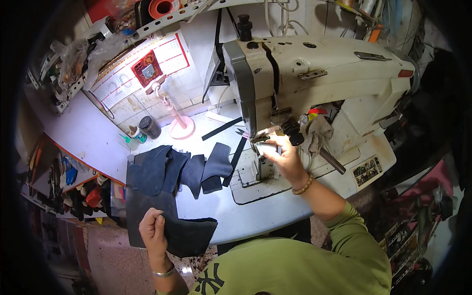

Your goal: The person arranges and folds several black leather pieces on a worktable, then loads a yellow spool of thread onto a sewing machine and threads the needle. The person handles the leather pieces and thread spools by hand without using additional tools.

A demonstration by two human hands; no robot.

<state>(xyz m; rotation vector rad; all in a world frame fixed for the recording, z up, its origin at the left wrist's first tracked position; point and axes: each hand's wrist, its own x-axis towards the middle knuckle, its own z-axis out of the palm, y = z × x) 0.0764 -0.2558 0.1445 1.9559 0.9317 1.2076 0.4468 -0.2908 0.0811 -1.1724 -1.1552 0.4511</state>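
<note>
My left hand [154,231] is closed on the edge of a dark piece of leather or fabric [191,236], which hangs at the table's front left edge. My right hand [281,153] reaches under the head of a beige sewing machine [324,64], beside its needle area. The fingers are pinched together there; what they grip, if anything, is too small to make out. Several cut dark pieces [214,164] lie on the table left of the machine. Scissors [242,133] with pinkish handles rest near my right fingertips.
A pink stand [182,127] holds a red phone [146,69] at the back. Beside it are a dark jar [149,127] and small bottles. A grey rag [318,133] and a dark rod [332,161] lie under the machine arm. Cluttered shelving [73,194] stands left.
</note>
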